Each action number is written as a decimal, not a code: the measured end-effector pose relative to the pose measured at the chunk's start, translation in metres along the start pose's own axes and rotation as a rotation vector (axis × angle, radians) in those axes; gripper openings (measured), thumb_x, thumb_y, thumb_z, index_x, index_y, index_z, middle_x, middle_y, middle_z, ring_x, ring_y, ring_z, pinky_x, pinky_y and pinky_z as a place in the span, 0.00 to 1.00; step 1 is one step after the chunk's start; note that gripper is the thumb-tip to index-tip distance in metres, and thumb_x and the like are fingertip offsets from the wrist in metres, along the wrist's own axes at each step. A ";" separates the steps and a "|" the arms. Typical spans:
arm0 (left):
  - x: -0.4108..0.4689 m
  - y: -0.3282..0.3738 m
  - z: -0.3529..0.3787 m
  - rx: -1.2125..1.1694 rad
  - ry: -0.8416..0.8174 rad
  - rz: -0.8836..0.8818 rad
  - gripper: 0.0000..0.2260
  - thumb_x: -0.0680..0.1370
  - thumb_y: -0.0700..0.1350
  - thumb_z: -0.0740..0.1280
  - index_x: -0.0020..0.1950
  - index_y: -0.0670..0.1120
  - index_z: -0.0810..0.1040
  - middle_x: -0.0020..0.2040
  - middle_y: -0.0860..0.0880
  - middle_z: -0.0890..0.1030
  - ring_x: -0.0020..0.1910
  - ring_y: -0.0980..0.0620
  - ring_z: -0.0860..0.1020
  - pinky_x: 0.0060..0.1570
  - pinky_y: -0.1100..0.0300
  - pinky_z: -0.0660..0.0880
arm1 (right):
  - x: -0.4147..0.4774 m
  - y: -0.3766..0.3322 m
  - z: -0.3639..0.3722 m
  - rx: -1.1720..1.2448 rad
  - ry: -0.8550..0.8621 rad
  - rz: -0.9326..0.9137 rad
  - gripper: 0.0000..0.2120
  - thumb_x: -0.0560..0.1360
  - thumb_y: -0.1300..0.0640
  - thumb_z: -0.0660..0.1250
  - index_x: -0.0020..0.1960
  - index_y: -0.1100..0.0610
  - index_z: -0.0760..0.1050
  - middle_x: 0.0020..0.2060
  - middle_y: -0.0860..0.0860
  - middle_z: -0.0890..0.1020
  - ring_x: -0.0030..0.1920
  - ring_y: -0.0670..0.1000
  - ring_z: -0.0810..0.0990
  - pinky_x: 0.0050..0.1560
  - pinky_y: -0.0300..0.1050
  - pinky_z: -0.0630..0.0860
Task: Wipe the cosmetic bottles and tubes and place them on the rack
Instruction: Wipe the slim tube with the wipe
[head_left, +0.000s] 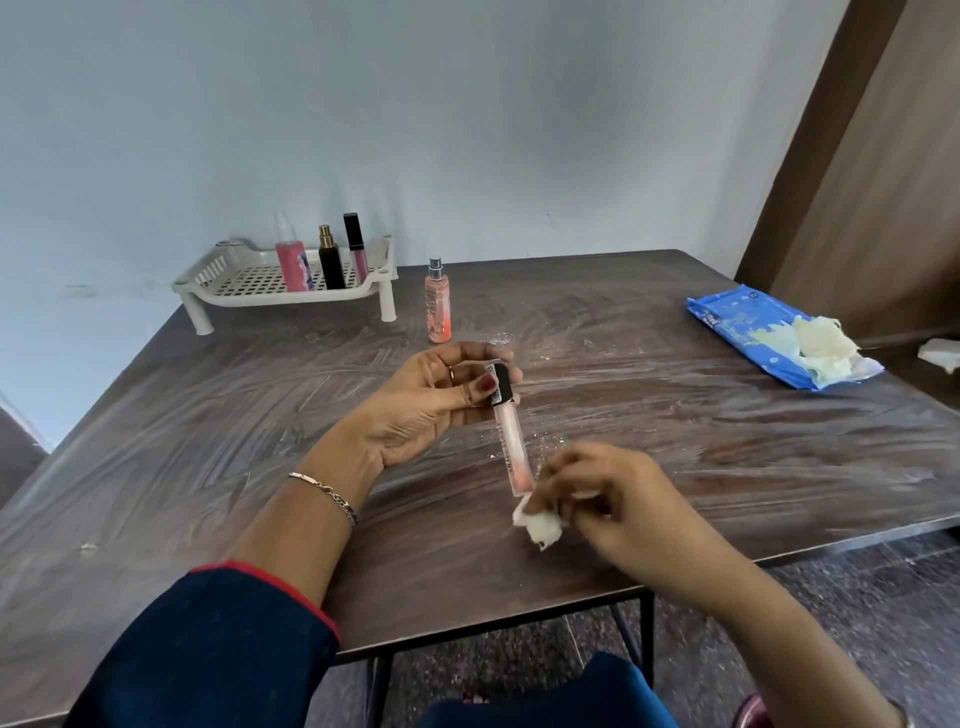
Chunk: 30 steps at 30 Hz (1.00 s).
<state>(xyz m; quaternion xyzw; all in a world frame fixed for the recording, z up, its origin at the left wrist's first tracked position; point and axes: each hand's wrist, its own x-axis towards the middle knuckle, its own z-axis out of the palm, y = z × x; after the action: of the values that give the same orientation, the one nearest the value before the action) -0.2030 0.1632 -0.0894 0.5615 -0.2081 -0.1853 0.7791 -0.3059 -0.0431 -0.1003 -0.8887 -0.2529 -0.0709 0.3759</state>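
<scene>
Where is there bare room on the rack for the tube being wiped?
The rack's left half, between its left wall and the pink bottle, is bare. The right half is crowded: pink bottle, black bottle, gloss tube.

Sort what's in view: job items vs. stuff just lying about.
Job:
- gloss tube, held in left hand
- wipe in right hand
- rack holding pink bottle, black bottle, dark-capped tube
- peach spray bottle, standing on table
- wipes pack

Lying about:
- crumpled wipes on the pack
- white scrap at far right edge
</scene>
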 end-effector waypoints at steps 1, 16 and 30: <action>-0.001 0.002 -0.001 -0.061 -0.019 0.022 0.13 0.72 0.34 0.64 0.55 0.40 0.78 0.51 0.41 0.83 0.51 0.45 0.82 0.54 0.51 0.80 | 0.003 -0.002 -0.004 0.202 0.065 0.077 0.15 0.71 0.74 0.66 0.43 0.56 0.84 0.43 0.47 0.83 0.44 0.44 0.81 0.46 0.33 0.75; -0.005 0.009 -0.004 -0.224 -0.196 0.159 0.13 0.73 0.36 0.66 0.56 0.44 0.81 0.52 0.44 0.83 0.51 0.46 0.82 0.54 0.55 0.78 | 0.049 -0.031 0.014 1.605 0.103 0.591 0.23 0.71 0.60 0.65 0.63 0.69 0.71 0.50 0.64 0.82 0.46 0.56 0.84 0.46 0.44 0.81; 0.001 0.009 -0.011 -0.226 -0.105 0.276 0.15 0.75 0.33 0.59 0.58 0.41 0.78 0.50 0.44 0.82 0.49 0.46 0.82 0.52 0.58 0.77 | 0.032 -0.031 0.021 1.501 -0.020 0.626 0.10 0.70 0.60 0.65 0.45 0.63 0.84 0.44 0.59 0.84 0.37 0.49 0.82 0.40 0.42 0.81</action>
<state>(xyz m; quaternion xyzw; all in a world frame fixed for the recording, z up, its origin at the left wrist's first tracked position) -0.1958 0.1747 -0.0835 0.4262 -0.3015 -0.1281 0.8432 -0.2949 0.0026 -0.0853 -0.4300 0.0240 0.2338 0.8717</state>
